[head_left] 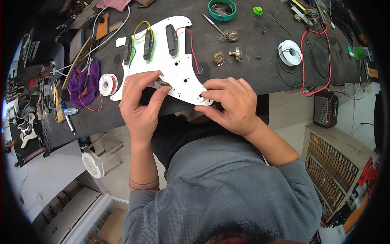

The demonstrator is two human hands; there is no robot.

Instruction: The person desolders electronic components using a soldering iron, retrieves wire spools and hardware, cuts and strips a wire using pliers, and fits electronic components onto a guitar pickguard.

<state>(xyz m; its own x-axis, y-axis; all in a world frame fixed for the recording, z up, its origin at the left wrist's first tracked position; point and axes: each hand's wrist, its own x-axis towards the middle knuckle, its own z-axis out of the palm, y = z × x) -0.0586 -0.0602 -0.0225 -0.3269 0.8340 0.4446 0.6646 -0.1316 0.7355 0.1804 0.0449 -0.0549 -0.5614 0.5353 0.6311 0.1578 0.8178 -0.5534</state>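
A white guitar pickguard [175, 75] lies with its near end at the bench edge. Three black pickups are set in it: a right one [172, 40], a middle one [148, 47] and a left one [128, 51], with red, yellow and blue wires. My left hand [140, 99] pinches a small metal switch [163, 82] between thumb and fingers at the pickguard's near edge. The switch is partly hidden by the fingertips. My right hand [235, 103] grips the pickguard's near right corner, thumb below and fingers on top.
Beyond the pickguard lie potentiometers [231, 35], a brass-shafted part [236, 53], a screwdriver [212, 23] and a green round dish [222, 10]. Wire spools, one at right [290, 53] and one at left [108, 84], flank it. A purple cloth [84, 83] and a red cable [302, 61] lie farther out.
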